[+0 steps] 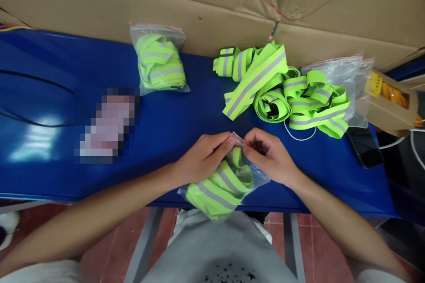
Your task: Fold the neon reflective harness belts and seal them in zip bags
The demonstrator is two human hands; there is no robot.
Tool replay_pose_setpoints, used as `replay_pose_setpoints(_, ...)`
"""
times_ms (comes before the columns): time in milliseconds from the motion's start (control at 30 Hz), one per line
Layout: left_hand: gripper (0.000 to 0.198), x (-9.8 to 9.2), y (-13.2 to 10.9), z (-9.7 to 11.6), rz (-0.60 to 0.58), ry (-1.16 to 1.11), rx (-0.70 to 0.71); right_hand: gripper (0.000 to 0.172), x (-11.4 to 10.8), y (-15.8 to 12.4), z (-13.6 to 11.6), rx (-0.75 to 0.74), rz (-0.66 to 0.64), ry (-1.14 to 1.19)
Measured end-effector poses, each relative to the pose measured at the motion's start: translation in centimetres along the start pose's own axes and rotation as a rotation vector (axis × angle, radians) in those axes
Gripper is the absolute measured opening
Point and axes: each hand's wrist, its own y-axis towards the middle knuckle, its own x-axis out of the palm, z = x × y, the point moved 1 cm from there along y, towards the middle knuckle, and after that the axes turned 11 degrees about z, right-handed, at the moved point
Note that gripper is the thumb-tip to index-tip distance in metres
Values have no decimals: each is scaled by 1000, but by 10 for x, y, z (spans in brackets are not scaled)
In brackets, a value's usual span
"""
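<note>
A clear zip bag (262, 174) with a folded neon-yellow reflective strap (215, 190) inside lies at the table's front edge, partly hanging over it. My left hand (209, 154) pinches the bag's red-lined zip edge between thumb and fingers. Close beside it, my right hand (268, 152) grips the same edge with curled fingers. Beyond my hands lie several loose reflective straps (255, 82), some rolled and some with black buckles. To the left at the back stands another zip bag (134, 35) with a strap in it.
Flat zip bags (358, 75) lie at the back right by a cardboard box (392, 106) with orange contents. A black phone (365, 146) rests near a white cable. A pixelated object (108, 126) is on the left of the blue table (166, 141). Brown cardboard (99, 0) lines the back.
</note>
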Motion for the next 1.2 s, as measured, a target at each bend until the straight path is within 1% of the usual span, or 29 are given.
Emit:
replay_pose_setpoints(233,44,0,0,1,-21,-1,14,8,1,0,1,16,6,-49)
replay_pose_setpoints(500,40,-3,0,1,-75,-20,45,9,0,-2,-2,-37,-2,-75)
replay_pose_setpoints(633,34,-1,0,0,-59,-35,48,9,1,-3,-4,-46,-3,-77)
replay_pose_setpoints(767,30,0,0,-1,-31,-22,81,10,2,-3,-5,-73,1,-78)
replay_pose_setpoints(900,33,0,-2,-1,-49,3,97,11,3,-4,-3,-94,-13,-96)
replay_pose_setpoints(1033,35,0,-3,-1,-52,18,95,11,3,-5,-2,-120,2,-121)
replay_pose_setpoints(1200,39,-1,-2,-1,-43,-6,91,14,3,-5,-5,-199,11,-177)
